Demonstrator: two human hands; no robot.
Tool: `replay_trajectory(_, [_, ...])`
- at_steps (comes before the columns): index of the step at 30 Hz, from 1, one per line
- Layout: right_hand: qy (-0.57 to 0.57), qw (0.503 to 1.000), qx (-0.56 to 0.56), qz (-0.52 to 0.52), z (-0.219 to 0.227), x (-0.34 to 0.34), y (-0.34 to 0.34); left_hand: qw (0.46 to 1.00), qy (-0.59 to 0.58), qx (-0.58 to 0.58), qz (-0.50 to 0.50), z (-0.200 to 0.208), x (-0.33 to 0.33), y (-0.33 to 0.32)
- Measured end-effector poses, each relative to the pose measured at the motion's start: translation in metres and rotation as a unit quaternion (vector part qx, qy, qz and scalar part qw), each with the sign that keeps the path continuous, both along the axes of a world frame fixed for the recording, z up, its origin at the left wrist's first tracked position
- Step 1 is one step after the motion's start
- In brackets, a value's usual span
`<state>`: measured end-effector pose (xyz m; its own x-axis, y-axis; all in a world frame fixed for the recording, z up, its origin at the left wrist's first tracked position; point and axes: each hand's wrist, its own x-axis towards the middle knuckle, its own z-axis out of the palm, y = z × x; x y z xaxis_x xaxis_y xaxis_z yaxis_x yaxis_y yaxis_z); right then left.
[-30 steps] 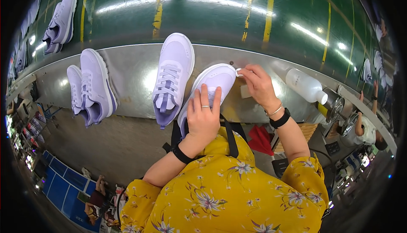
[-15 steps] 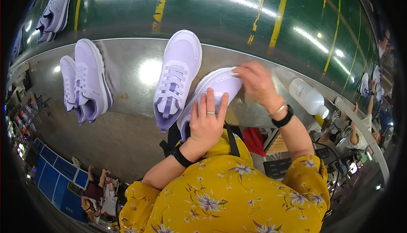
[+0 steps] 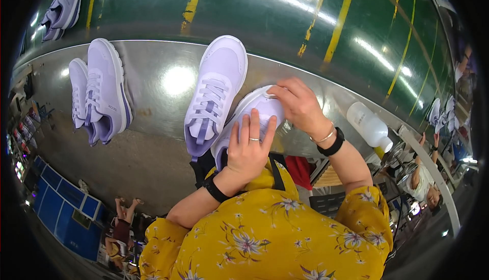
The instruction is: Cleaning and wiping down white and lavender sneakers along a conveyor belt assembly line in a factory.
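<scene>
Left hand (image 3: 248, 150), spread flat, rests on the lilac shoe (image 3: 266, 108) atop the metal ledge (image 3: 153, 91); right hand (image 3: 300, 108), apart at two o'clock, pinches a small white piece (image 3: 268, 93), now shifted inward across the toe (image 3: 256, 95), suggesting ongoing rubbing; second shoe (image 3: 224, 68), eleven o'clock

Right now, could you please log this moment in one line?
left hand: spread on shoe | right hand: fingers pinching white piece at shoe's toe | beside: second shoe | right: bottle
</scene>
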<state>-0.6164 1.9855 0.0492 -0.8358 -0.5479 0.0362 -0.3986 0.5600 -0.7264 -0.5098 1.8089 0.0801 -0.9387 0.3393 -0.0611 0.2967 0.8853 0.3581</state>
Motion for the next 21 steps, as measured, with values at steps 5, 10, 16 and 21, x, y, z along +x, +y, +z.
replay_trajectory(5, [-0.026,0.999,0.021,-0.015,0.007,0.003,0.027,1.000,0.009,-0.005,0.009,0.000,0.003,-0.002])
replay_trajectory(10, [0.028,0.999,0.021,0.002,0.000,0.000,0.006,1.000,0.011,-0.008,0.000,0.001,0.000,0.001])
replay_trajectory(16, [0.019,0.999,0.023,-0.025,0.004,0.007,0.021,1.000,0.005,-0.003,0.008,0.003,0.004,0.000])
replay_trajectory(21, [0.043,0.999,0.023,-0.011,0.000,0.009,0.007,1.000,0.013,-0.004,0.002,0.005,0.004,0.005])
